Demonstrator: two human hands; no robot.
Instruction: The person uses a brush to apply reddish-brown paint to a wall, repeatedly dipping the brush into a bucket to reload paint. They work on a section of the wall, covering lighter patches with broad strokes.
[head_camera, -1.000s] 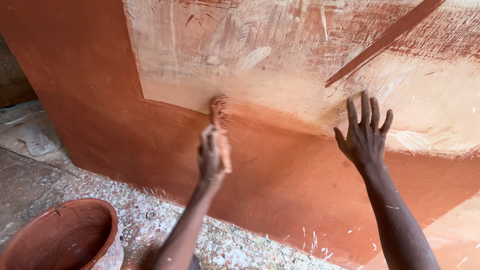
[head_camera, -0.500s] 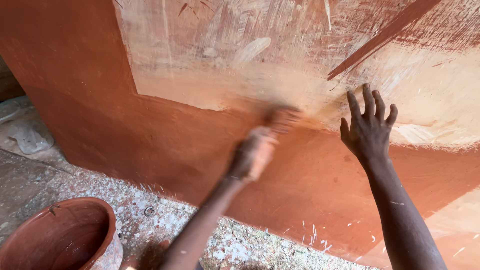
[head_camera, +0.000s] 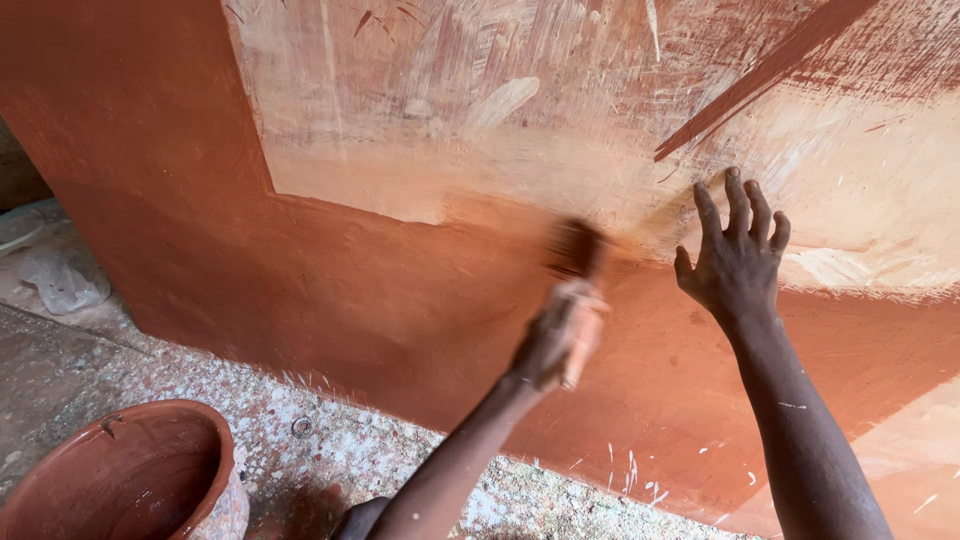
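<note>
The left hand (head_camera: 558, 338) has its fingers clamped on a paintbrush (head_camera: 577, 262), blurred, its bristles against the wall (head_camera: 420, 120) at the line where wet red-brown paint meets the pale, unpainted patch. The right hand (head_camera: 735, 262) lies flat on the wall just beside it, fingers spread apart. The painting stroke looks underway; the next pass calls for working into the pale patch above. A paint-smeared bucket (head_camera: 215, 470) stands on the floor (head_camera: 330, 440).

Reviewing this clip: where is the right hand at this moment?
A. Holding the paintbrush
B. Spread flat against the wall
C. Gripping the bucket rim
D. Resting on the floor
B: the right hand lies with fingers spread on the wall, while the left hand holds the brush.
</note>
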